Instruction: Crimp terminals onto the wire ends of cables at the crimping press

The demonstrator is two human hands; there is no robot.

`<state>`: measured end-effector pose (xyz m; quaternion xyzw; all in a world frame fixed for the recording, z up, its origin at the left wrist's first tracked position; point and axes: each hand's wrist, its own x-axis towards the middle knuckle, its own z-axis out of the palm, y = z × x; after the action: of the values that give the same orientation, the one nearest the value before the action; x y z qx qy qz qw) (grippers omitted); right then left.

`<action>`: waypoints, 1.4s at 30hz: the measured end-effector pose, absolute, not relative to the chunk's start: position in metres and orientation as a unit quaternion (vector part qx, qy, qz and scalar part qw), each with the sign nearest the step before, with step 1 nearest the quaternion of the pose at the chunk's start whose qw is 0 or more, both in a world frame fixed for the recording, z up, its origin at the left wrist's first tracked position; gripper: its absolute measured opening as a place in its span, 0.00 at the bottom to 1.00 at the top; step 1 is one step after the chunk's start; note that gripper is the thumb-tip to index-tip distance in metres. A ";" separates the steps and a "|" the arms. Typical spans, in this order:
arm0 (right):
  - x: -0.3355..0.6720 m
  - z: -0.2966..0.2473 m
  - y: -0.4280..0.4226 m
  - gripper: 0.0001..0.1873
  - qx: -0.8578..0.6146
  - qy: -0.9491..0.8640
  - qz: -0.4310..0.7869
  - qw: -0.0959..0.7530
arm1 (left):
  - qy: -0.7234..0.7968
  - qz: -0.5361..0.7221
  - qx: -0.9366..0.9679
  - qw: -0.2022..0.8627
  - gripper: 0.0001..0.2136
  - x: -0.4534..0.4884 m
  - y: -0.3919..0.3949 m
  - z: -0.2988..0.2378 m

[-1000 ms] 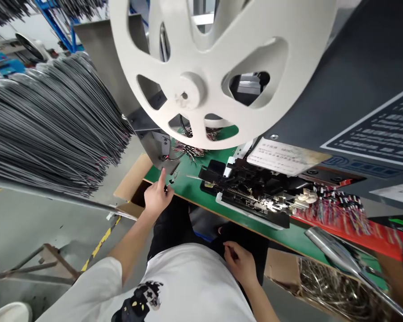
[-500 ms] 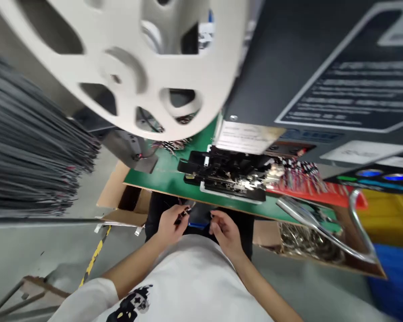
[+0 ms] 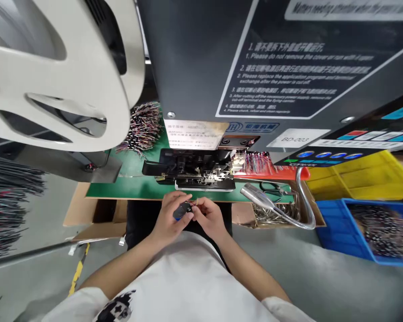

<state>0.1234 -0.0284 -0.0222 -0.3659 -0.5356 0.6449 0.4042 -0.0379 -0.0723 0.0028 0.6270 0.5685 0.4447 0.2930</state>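
Observation:
My left hand (image 3: 173, 217) is curled, thumb and forefinger closing around a short black cable end (image 3: 189, 208). Fine reddish and light wires (image 3: 195, 202) come out of it. The fingertips of my right hand (image 3: 208, 218) pinch at those wires, right beside my left thumb. Both hands are over my lap, just in front of the green bench top (image 3: 137, 190). Beyond them stands the black and metal press tooling (image 3: 198, 172) of a machine. The exact wire ends are partly hidden by my fingers.
The machine's dark housing (image 3: 195, 67) and a large cream reel (image 3: 87, 80) hang over the bench. A bundle of wires (image 3: 143, 127) lies behind. At right are a lamp (image 3: 258, 197), scissors (image 3: 272, 190), a red tray (image 3: 292, 172) and a blue bin (image 3: 342, 232). Grey cables (image 3: 10, 201) hang left.
My hands, apart before, have come together at the cable end, the right one moving in to the wires. The head view has shifted to the right.

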 end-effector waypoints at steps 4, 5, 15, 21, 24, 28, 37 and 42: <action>0.123 -0.022 -0.027 0.13 -0.370 -0.556 0.640 0.380 | 0.579 0.460 0.615 0.275 0.04 -0.029 -0.063 0.009; 0.122 -0.021 -0.027 0.13 -0.368 -0.550 0.645 0.381 | 0.581 0.467 0.610 0.269 0.05 -0.028 -0.062 0.010; 0.117 -0.030 -0.034 0.19 -0.388 -0.443 0.693 0.416 | 0.544 0.465 0.662 0.222 0.03 -0.032 -0.055 0.008; 0.117 -0.030 -0.033 0.21 -0.398 -0.428 0.685 0.435 | 0.589 0.370 0.703 0.149 0.05 -0.025 -0.054 0.014; 0.120 -0.030 -0.032 0.19 -0.398 -0.438 0.657 0.468 | 0.581 0.372 0.713 0.125 0.08 -0.018 -0.057 0.015; 0.124 -0.031 -0.030 0.15 -0.406 -0.432 0.620 0.514 | 0.557 0.365 0.734 0.135 0.12 -0.008 -0.062 0.019; 0.133 -0.014 -0.015 0.16 -0.372 -0.436 0.685 0.449 | 0.563 0.368 0.673 0.308 0.06 -0.011 -0.051 0.013; 0.135 -0.012 -0.014 0.16 -0.421 -0.463 0.622 0.471 | 0.531 0.424 0.620 0.393 0.05 -0.012 -0.044 -0.004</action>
<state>0.1352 -0.0136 -0.0116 -0.4209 -0.4627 0.6219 0.4712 -0.0118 -0.0441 -0.0043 0.6196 0.5310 0.4237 0.3932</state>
